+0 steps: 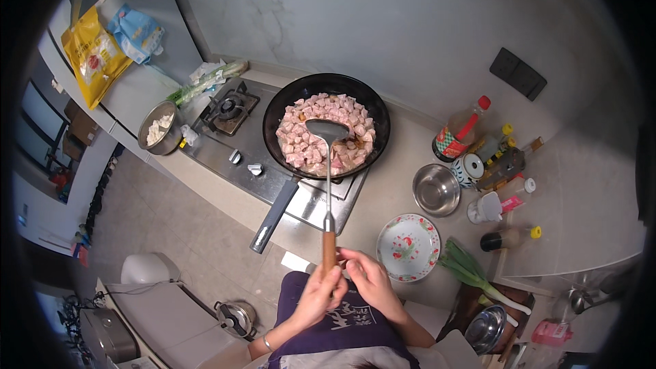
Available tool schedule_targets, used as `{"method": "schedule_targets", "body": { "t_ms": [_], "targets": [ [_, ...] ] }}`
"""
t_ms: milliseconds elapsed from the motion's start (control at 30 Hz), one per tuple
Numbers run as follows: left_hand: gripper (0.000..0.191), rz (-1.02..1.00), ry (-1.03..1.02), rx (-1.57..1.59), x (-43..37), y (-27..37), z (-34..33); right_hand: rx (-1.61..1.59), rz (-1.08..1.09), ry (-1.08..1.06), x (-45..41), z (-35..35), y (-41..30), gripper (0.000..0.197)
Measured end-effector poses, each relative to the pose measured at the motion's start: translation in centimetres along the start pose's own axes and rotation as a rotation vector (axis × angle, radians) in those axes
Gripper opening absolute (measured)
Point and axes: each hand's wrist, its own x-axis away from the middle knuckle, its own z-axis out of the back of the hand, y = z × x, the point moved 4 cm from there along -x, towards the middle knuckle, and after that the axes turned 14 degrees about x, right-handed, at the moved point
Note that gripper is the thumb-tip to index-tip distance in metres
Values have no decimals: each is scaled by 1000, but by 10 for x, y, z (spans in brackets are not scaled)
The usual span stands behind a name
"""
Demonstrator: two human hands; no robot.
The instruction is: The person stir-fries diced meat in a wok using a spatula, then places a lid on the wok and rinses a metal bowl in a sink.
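My left hand is closed around the wooden handle of a metal wok spatula. The spatula's blade lies over diced pinkish meat in a black wok, which sits on the right burner of a gas stove. Some brown liquid shows beside the blade. Just right of the handle is my right hand, fingers partly bent and apart, holding nothing; its fingertips are close to the handle, and I cannot tell if they touch it. The wok's grey handle points towards the lower left.
Right of the stove are a floral plate, a steel bowl, a red-capped bottle, other bottles and leeks near a cutting board. A metal pot of white pieces and bagged green onions stand left.
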Motion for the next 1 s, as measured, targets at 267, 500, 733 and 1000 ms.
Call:
{"method": "schedule_targets", "body": {
  "t_ms": [267,500,733,1000],
  "targets": [
    [26,-288,-46,-518,-35,-61,9,38,-173,-270,-11,18,10,14],
    [57,-240,-186,-771,-39,-40,-10,34,-250,-200,-15,30,23,15],
    [31,-144,-167,-616,-20,-9,28,-164,-437,-78,-14,82,17,18],
    [23,-226,380,-226,2,52,139,-102,-559,-316,-3,124,15,21]
  ]
}}
